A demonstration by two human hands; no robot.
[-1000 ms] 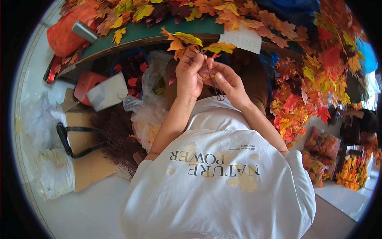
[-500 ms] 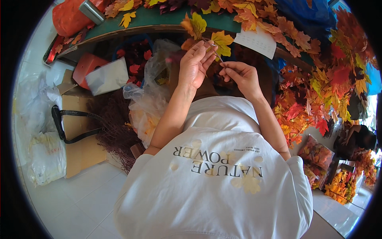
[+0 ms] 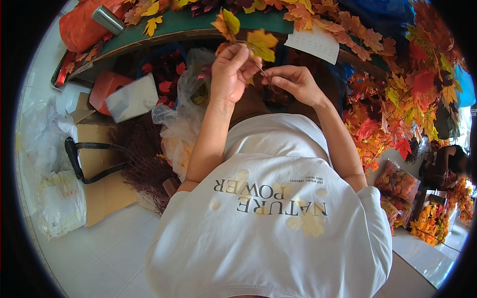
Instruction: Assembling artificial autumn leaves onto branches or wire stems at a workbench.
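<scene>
My left hand (image 3: 231, 72) is closed in a pinch round the thin brown stem of an artificial maple leaf sprig (image 3: 262, 43). Yellow, green and orange leaves fan out beyond its fingertips, in front of the green table's edge. A little lower and to the right, my right hand (image 3: 297, 84) has thumb and forefinger on the bottom end of that stem (image 3: 264, 74). Its other fingers are partly hidden behind. The two hands are held apart above my lap.
Autumn leaf garlands (image 3: 397, 99) hang thickly on the right. A paper sheet (image 3: 314, 44) overhangs the green table (image 3: 198, 26), where a metal cylinder (image 3: 108, 20) lies. At left are a clear plastic bag (image 3: 186, 119), a cardboard box (image 3: 102, 198) and dark twigs (image 3: 141, 159).
Both hands and the sprig have shifted slightly left and up in the picture. The leaves have turned a little, and my right hand's fingers are straighter at the stem.
</scene>
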